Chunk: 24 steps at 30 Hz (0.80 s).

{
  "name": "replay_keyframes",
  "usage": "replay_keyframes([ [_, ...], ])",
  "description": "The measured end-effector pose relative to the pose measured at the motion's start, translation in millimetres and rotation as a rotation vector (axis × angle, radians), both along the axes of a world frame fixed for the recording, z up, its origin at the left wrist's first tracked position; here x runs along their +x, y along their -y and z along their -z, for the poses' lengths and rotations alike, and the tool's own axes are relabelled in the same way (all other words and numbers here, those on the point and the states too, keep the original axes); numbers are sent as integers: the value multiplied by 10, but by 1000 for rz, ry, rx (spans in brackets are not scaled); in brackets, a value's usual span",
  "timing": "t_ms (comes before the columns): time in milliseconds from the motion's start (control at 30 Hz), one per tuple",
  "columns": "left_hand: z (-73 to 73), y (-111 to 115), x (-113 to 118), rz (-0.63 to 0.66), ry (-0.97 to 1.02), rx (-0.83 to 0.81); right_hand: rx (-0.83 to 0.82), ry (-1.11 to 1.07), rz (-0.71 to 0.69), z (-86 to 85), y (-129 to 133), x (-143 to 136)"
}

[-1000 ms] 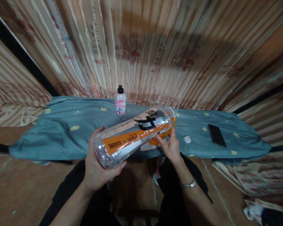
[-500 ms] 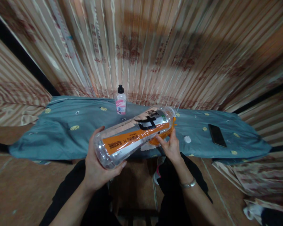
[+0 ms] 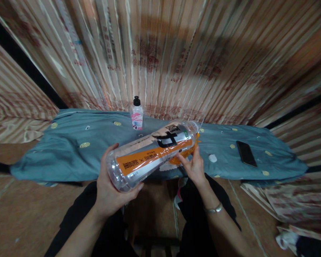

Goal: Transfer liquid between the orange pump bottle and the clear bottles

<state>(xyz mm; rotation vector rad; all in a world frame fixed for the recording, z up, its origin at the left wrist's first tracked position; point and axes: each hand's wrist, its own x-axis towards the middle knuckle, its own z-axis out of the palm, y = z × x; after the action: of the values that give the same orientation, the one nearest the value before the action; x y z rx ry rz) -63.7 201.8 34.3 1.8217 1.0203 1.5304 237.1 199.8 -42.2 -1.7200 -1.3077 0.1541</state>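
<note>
A large clear plastic bottle (image 3: 156, 151) with an orange, silver and black label lies tilted across the middle, its mouth higher and to the right. My left hand (image 3: 113, 192) is wrapped round its base. Close to the neck, my right hand (image 3: 194, 164) is closed on an orange see-through plastic thing (image 3: 187, 152). The bottle hides much of that thing, so its kind cannot be made out. My right thumb reaches to the bottle's lower edge. A scalloped whitish piece (image 3: 169, 166) shows under the bottle.
A small clear bottle with a black cap (image 3: 137, 114) stands behind on the teal cloth (image 3: 69, 142). To the right lie a white round cap-like piece (image 3: 212, 158) and a black phone (image 3: 246, 153). Pleated curtains (image 3: 160, 64) hang behind; dark poles (image 3: 29, 57) flank the surface.
</note>
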Motion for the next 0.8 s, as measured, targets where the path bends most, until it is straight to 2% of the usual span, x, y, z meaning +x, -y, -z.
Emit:
replay_keyframes([
  [133,8,-6,-5,33,13,4,0,5,2,-6,4,6],
  [433,19,9,6,15,30,-33,-27,-25,8,-34,11,-6],
  [800,35,-1,9,9,33,-6,-14,-38,-3,-33,7,-5],
])
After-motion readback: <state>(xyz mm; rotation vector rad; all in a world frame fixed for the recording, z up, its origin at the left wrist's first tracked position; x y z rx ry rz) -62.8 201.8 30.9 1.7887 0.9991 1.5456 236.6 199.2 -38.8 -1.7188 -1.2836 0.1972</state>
